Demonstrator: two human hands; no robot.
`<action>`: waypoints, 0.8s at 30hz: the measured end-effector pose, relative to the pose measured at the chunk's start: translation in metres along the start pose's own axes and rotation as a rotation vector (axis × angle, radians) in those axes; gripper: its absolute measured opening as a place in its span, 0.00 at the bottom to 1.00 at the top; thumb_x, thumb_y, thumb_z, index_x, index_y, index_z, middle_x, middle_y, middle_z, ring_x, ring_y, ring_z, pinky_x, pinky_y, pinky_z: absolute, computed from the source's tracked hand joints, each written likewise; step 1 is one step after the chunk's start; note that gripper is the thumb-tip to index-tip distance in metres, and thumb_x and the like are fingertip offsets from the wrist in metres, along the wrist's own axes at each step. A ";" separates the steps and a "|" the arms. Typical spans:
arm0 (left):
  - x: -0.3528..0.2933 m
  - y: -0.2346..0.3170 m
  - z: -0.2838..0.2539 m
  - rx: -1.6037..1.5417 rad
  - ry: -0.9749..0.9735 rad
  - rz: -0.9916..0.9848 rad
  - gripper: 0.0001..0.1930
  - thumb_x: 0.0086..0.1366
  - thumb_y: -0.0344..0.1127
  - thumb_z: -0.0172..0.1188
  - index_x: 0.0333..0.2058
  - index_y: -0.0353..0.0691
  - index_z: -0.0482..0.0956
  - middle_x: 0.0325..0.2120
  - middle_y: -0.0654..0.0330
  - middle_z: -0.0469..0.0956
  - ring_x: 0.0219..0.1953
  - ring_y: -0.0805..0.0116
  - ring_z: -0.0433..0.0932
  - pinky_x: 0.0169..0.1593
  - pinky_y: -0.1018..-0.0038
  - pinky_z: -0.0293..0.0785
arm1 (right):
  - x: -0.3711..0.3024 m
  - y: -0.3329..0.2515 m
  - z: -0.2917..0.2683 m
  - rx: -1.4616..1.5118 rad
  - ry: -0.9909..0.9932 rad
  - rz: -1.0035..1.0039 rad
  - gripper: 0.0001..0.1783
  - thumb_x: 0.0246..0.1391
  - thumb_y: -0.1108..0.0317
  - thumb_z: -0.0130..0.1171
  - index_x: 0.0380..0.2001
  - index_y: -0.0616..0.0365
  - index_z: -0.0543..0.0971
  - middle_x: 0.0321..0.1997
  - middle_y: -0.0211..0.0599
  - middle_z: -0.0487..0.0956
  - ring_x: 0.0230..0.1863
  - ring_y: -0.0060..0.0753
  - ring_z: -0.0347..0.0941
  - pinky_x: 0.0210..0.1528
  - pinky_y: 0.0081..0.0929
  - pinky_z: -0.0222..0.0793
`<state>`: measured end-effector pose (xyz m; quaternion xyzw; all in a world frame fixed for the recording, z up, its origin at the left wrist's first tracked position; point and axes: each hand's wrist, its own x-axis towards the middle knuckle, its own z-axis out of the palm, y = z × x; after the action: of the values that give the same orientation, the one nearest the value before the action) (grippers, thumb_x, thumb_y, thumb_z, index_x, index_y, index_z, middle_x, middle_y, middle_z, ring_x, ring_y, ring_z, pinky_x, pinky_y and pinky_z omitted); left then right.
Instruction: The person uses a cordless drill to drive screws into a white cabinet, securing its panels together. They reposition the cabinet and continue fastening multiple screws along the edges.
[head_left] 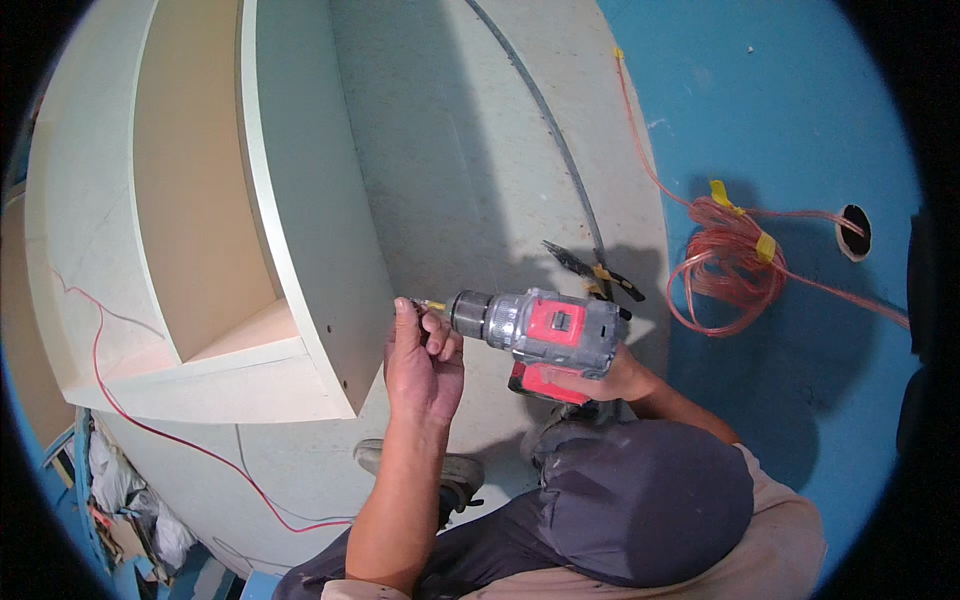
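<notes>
My right hand [620, 378] grips the handle of a red and grey cordless drill [545, 325], held level with its chuck toward the left. A yellowish driver bit [438, 307] sticks out of the chuck. At its tip, the fingers of my left hand [425, 365] are pinched round what looks like a small screw [420, 303], mostly hidden by them. Both lie beside the lower corner of a pale cabinet [325, 230] with beige inner panels. Two small dark holes show in its side panel near that corner.
Pliers [575, 262] with dark handles lie behind the drill, beside a grey cable [545, 105]. A coil of reddish clear wire [730, 265] with yellow tape rests on the blue surface, near a round hole [853, 234]. A red wire [215, 455] runs at left, by bagged scraps [125, 490].
</notes>
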<state>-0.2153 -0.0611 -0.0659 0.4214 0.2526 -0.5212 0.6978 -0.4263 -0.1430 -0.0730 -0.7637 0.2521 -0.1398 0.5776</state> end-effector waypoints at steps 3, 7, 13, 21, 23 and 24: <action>-0.002 0.004 0.005 0.002 0.049 0.035 0.13 0.71 0.45 0.53 0.36 0.40 0.71 0.20 0.67 0.66 0.20 0.78 0.59 0.25 0.81 0.57 | -0.007 0.005 0.001 0.087 0.008 0.077 0.22 0.42 0.65 0.71 0.44 0.53 0.81 0.45 0.38 0.81 0.46 0.40 0.77 0.53 0.34 0.69; -0.005 0.006 0.012 0.047 0.069 0.072 0.12 0.70 0.44 0.55 0.36 0.41 0.72 0.20 0.69 0.67 0.19 0.80 0.60 0.24 0.82 0.58 | -0.008 0.002 -0.003 0.108 -0.057 0.116 0.23 0.42 0.65 0.72 0.44 0.54 0.80 0.45 0.39 0.81 0.46 0.41 0.77 0.54 0.35 0.69; -0.008 0.015 0.018 0.408 -0.051 0.124 0.10 0.69 0.40 0.57 0.33 0.41 0.74 0.20 0.69 0.70 0.19 0.80 0.60 0.25 0.82 0.58 | -0.022 0.015 -0.007 0.055 0.024 -0.030 0.23 0.43 0.65 0.72 0.45 0.55 0.79 0.45 0.38 0.81 0.46 0.41 0.77 0.53 0.37 0.70; -0.031 0.008 0.040 0.447 0.043 0.083 0.18 0.72 0.47 0.50 0.47 0.36 0.72 0.17 0.71 0.63 0.18 0.82 0.58 0.24 0.81 0.57 | -0.012 0.008 -0.003 0.709 -0.005 0.454 0.21 0.47 0.69 0.69 0.47 0.56 0.78 0.44 0.35 0.81 0.43 0.32 0.78 0.47 0.35 0.74; -0.059 0.010 0.020 0.806 -0.084 0.047 0.16 0.70 0.41 0.54 0.48 0.34 0.72 0.17 0.70 0.62 0.19 0.79 0.60 0.23 0.79 0.57 | -0.001 0.016 -0.007 0.868 -0.087 0.529 0.20 0.51 0.72 0.59 0.49 0.61 0.74 0.43 0.38 0.81 0.32 0.24 0.75 0.36 0.23 0.71; -0.074 0.021 0.019 1.185 -0.195 0.157 0.12 0.66 0.35 0.56 0.44 0.35 0.75 0.18 0.69 0.65 0.20 0.78 0.63 0.23 0.79 0.59 | 0.003 0.027 -0.007 0.882 -0.084 0.529 0.21 0.48 0.73 0.58 0.49 0.62 0.74 0.43 0.40 0.80 0.31 0.24 0.74 0.34 0.23 0.71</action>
<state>-0.2220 -0.0370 0.0098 0.7059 -0.1779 -0.5564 0.4006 -0.4336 -0.1556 -0.0969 -0.3626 0.3304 -0.0510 0.8699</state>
